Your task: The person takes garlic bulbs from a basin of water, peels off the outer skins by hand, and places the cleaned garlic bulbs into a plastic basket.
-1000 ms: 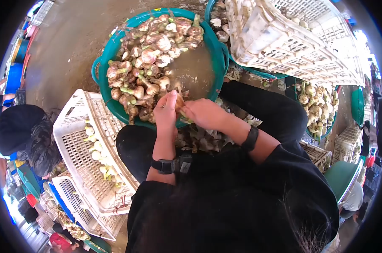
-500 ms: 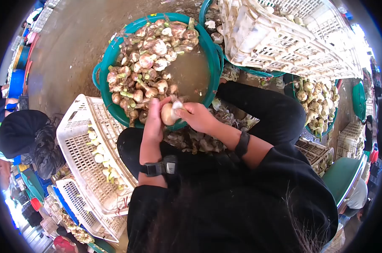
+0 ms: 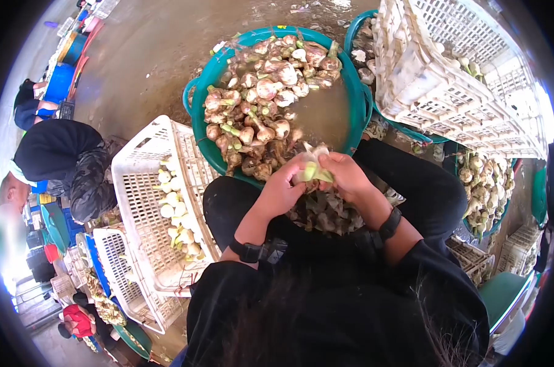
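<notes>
Between my two hands, just above my lap, is a garlic bulb (image 3: 309, 174) with a pale green stalk and whitish skin. My left hand (image 3: 284, 186) is wrapped around it from the left. On the other side, my right hand (image 3: 345, 176) pinches at its skin with bent fingers. A green tub (image 3: 197, 115) in front of my knees holds many unpeeled garlic bulbs (image 3: 268, 88) in brown water. Under my hands lies a heap of loose garlic skins (image 3: 329, 214). Clean peeled bulbs (image 3: 178, 211) sit in the white crate on my left.
That white plastic crate (image 3: 136, 159) leans by my left knee. Another white crate (image 3: 436, 79) rests on a tub at the far right. More garlic (image 3: 488, 183) fills a tub at right. A person in a dark hood (image 3: 57, 150) sits at left.
The view has swung left, so everything appears further right. The bulb has turned in my hands, its green stalk now facing me, and my left hand has tilted around it.
</notes>
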A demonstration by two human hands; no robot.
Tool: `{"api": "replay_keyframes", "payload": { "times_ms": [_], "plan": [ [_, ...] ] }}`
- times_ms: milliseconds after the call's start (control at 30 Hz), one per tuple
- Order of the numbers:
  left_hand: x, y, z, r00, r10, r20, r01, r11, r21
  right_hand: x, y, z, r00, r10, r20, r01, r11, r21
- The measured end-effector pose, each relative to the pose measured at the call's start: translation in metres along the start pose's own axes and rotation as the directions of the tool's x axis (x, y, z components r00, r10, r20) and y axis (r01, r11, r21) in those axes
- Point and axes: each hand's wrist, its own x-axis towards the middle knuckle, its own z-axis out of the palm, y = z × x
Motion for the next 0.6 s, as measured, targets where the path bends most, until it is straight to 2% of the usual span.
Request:
{"api": "replay_keyframes", "payload": {
  "times_ms": [33, 67, 100, 133, 167, 200, 267, 300, 333, 367, 400, 433, 467, 500, 533, 567, 600],
  "plan": [
    [-0.001, -0.001, 0.005, 0.990, -0.142, -0.005, 0.141, 0.987, -0.073, -0.003, -0.001, 0.002, 0.998, -0.056, -0.001, 0.056, 0.995, 0.085],
    [-0.001, -0.005, 0.013, 0.991, -0.137, 0.005, 0.137, 0.987, -0.083, -0.005, -0.002, 0.009, 0.998, -0.056, -0.016, 0.057, 0.995, 0.083],
    [0.001, -0.004, 0.021, 0.947, -0.295, -0.123, 0.217, 0.877, -0.428, -0.008, -0.003, 0.018, 0.912, -0.406, -0.058, 0.404, 0.914, -0.050],
    [0.003, -0.004, 0.027, 0.860, -0.478, -0.180, 0.212, 0.654, -0.726, -0.013, -0.005, 0.021, 0.708, -0.705, -0.045, 0.686, 0.702, -0.191],
    [0.001, -0.004, 0.027, 0.799, -0.590, -0.120, 0.102, 0.329, -0.939, -0.023, -0.005, 0.014, 0.864, -0.503, 0.004, 0.497, 0.854, -0.155],
    [-0.004, -0.019, 0.029, 0.829, -0.547, -0.115, 0.007, 0.217, -0.976, -0.030, -0.001, 0.011, 0.837, -0.539, 0.096, 0.538, 0.777, -0.325],
    [-0.009, -0.030, 0.024, 0.747, -0.656, 0.103, 0.083, -0.061, -0.995, -0.054, -0.015, 0.014, 0.753, -0.623, 0.212, 0.640, 0.619, -0.455],
    [-0.006, -0.026, 0.023, 0.662, -0.728, 0.180, 0.094, -0.158, -0.983, -0.061, -0.014, 0.010, 0.772, -0.623, 0.129, 0.622, 0.696, -0.359],
    [-0.005, -0.021, 0.022, 0.660, -0.728, 0.185, 0.091, -0.167, -0.982, -0.064, -0.018, 0.003, 0.778, -0.626, 0.045, 0.620, 0.756, -0.207],
    [-0.003, -0.016, 0.021, 0.641, -0.731, 0.235, 0.094, -0.230, -0.969, -0.067, -0.022, 0.000, 0.762, -0.643, -0.076, 0.647, 0.762, 0.028],
    [-0.002, -0.014, 0.019, 0.621, -0.730, 0.287, 0.099, -0.290, -0.952, -0.073, -0.038, 0.005, 0.749, -0.631, -0.201, 0.662, 0.704, 0.258],
    [-0.002, -0.026, 0.016, 0.623, -0.721, 0.305, 0.028, -0.369, -0.929, -0.076, -0.052, -0.002, 0.678, -0.725, -0.124, 0.724, 0.627, 0.288],
    [-0.004, -0.034, 0.014, 0.580, -0.780, 0.236, 0.002, -0.288, -0.958, -0.080, -0.062, -0.015, 0.589, -0.807, -0.052, 0.774, 0.544, 0.326],
    [-0.004, -0.031, 0.010, 0.577, -0.798, 0.171, 0.000, -0.210, -0.978, -0.086, -0.068, -0.024, 0.634, -0.772, -0.046, 0.771, 0.625, 0.122],
    [-0.003, -0.028, 0.008, 0.578, -0.809, 0.105, 0.000, -0.128, -0.992, -0.085, -0.065, -0.023, 0.738, -0.672, -0.061, 0.664, 0.740, -0.109],
    [-0.005, -0.022, 0.010, 0.611, -0.792, 0.011, 0.014, -0.004, -1.000, -0.081, -0.064, -0.021, 0.861, -0.484, 0.155, 0.469, 0.642, -0.606],
    [-0.005, -0.017, 0.012, 0.615, -0.788, 0.022, 0.024, -0.010, -1.000, -0.076, -0.067, -0.008, 0.961, -0.186, 0.206, 0.251, 0.264, -0.931]
  ]
}}
